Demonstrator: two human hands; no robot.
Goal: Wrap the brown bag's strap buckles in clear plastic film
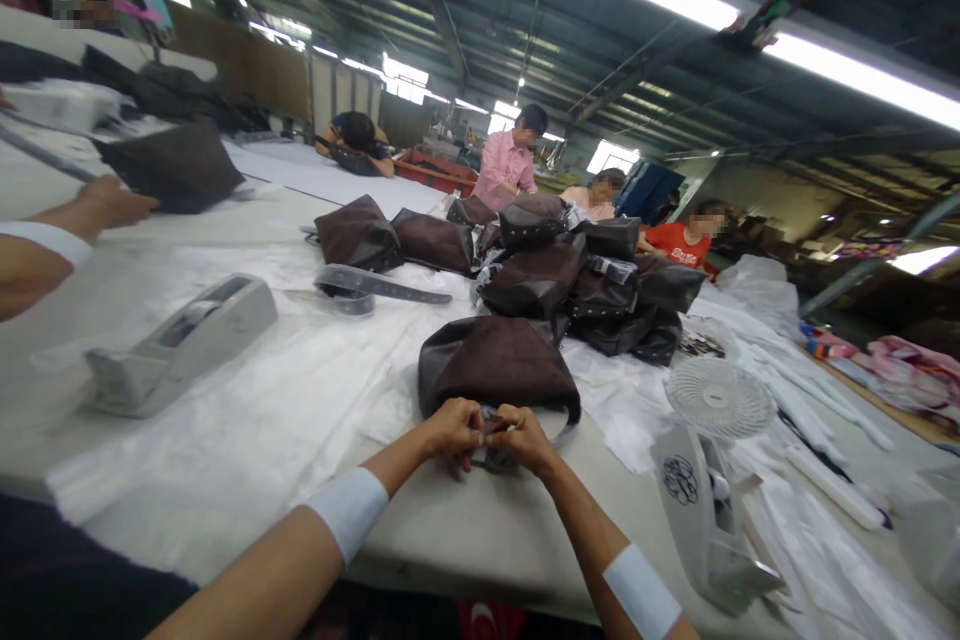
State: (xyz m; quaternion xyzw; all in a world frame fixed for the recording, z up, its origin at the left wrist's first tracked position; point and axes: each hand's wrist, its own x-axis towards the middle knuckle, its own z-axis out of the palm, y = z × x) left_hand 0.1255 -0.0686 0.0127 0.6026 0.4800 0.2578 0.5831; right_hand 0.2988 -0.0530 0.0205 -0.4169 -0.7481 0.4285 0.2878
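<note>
A dark brown handbag (pixel 502 360) lies on the pale table right in front of me, its strap (pixel 572 410) looping down from the right side towards my fingers. My left hand (pixel 456 428) and my right hand (pixel 523 434) meet at the bag's near edge. Fingers of both are pinched together on a small dark part of the strap, which has something shiny like clear film around it. My fingertips cover most of that spot. Each of my forearms wears a pale blue band.
Beyond the bag is a pile of similar brown bags (pixel 532 275). A coiled dark strap (pixel 375 290) and a grey tape dispenser (pixel 195 340) lie left, over thin white sheets (pixel 247 450). Right are another tape dispenser (pixel 709 520) and a small fan (pixel 720 398). A co-worker's hand (pixel 112 203) is far left.
</note>
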